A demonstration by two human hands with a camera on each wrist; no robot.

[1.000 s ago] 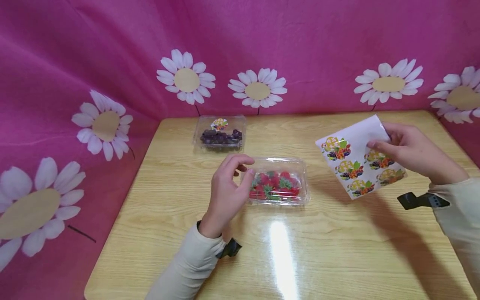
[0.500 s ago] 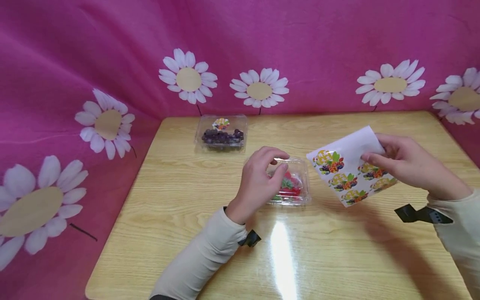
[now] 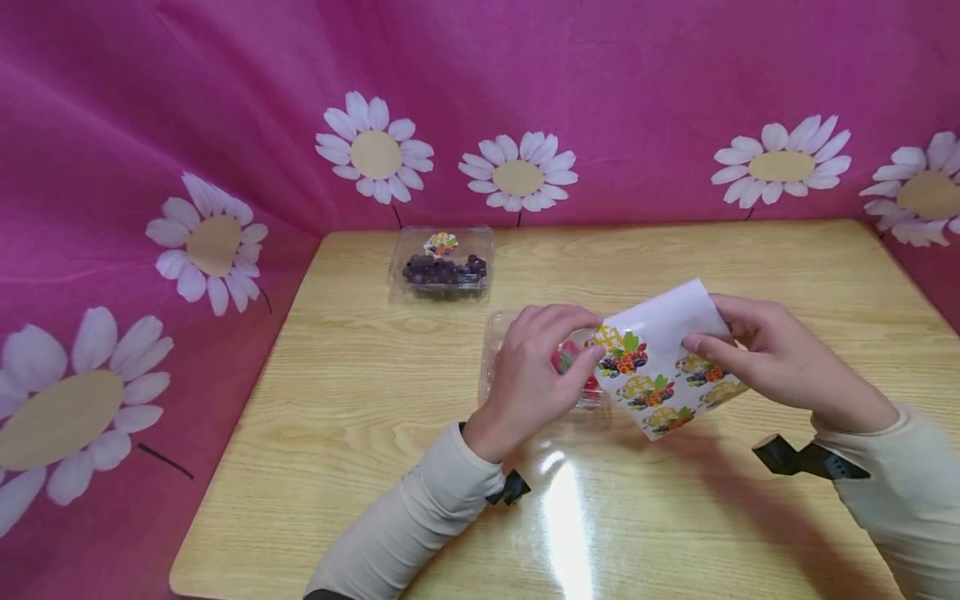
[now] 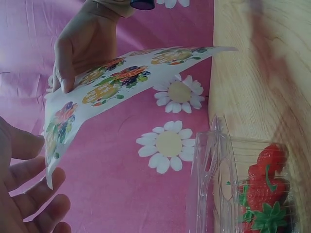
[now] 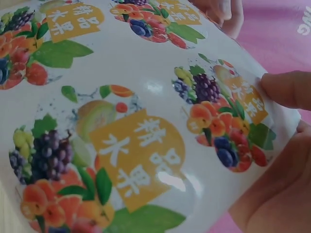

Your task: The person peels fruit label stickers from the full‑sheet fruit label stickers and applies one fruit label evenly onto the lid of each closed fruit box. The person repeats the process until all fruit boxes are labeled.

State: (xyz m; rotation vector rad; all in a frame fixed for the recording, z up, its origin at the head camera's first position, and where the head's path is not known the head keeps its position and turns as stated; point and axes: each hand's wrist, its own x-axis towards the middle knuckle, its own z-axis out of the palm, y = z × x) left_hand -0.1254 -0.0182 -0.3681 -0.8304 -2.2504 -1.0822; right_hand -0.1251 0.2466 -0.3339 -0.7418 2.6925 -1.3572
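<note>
In the head view my right hand (image 3: 780, 358) pinches a white sheet of stickers (image 3: 660, 333) by its right side, thumb on the printed face. The fruit stickers with yellow lettering (image 5: 138, 155) fill the right wrist view. My left hand (image 3: 528, 367) is at the sheet's left edge, its thumb and fingers bent but apart; in the left wrist view the sheet's corner lies close to the fingertips (image 4: 58, 177), and contact is hard to tell. Beneath the left hand stands a clear plastic box (image 3: 497, 333) of strawberries (image 4: 267, 189), partly hidden by hand and sheet.
A second clear box (image 3: 476, 242) with dark grapes (image 3: 442, 271) stands at the back of the wooden table (image 3: 337, 400), one fruit sticker (image 3: 441, 243) on its lid. Pink cloth (image 3: 622, 75) with white daisies hangs behind and at the left.
My left hand has moved right, across the strawberry box, to the sheet. The right hand has brought the sticker sheet left and nearer to me. The grape box stays put.
</note>
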